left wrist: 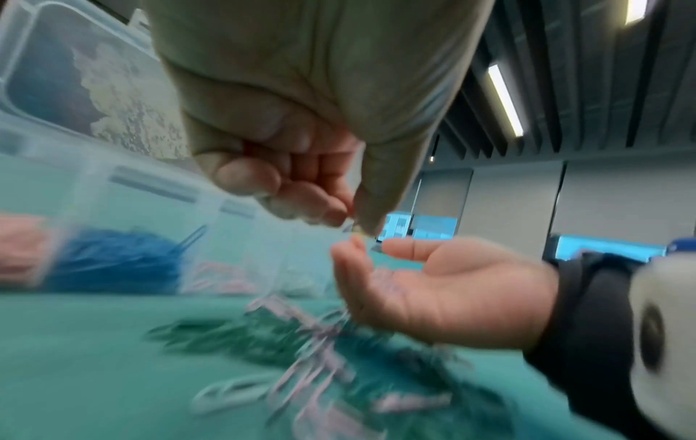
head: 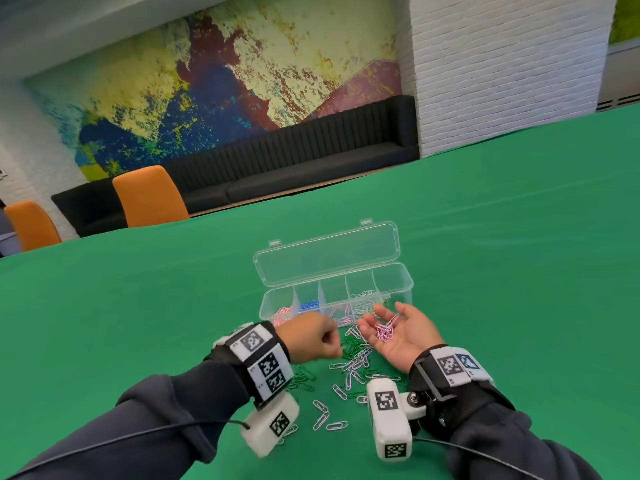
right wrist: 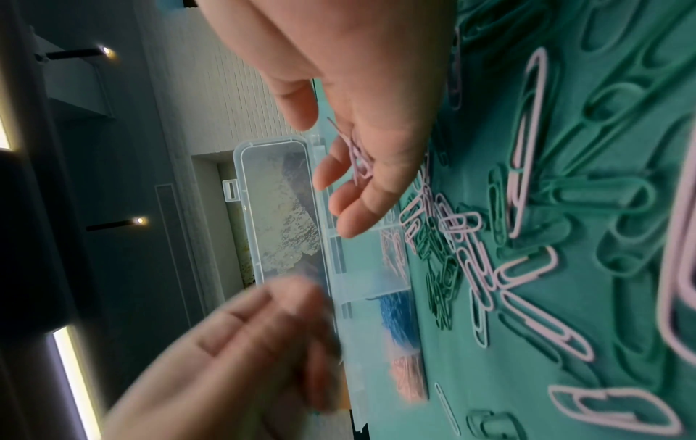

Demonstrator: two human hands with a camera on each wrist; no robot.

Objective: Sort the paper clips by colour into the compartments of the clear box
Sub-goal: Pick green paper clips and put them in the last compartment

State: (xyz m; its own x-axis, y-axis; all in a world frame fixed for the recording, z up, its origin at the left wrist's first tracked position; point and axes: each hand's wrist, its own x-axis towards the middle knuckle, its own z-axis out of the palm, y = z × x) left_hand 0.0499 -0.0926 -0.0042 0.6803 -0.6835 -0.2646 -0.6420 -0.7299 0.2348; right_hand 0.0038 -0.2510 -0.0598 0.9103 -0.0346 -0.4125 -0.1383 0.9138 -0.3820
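The right hand (head: 403, 332) lies palm up, fingers relaxed and spread. The left hand (head: 308, 337) hovers beside it, fingers curled, seemingly pinched at thumb and fingertip.

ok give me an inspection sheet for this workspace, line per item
surface: green cloth table.
job's things: clear box open, lid back, clips in its compartments; pink clips on the right palm; loose clips on the cloth.
clutter: nothing seen.
grippers: left hand curled, pinch contents unclear; right hand open, palm up.
cables: black cable along the left sleeve, another by the right.
surroundings: orange chairs, black bench, mural.
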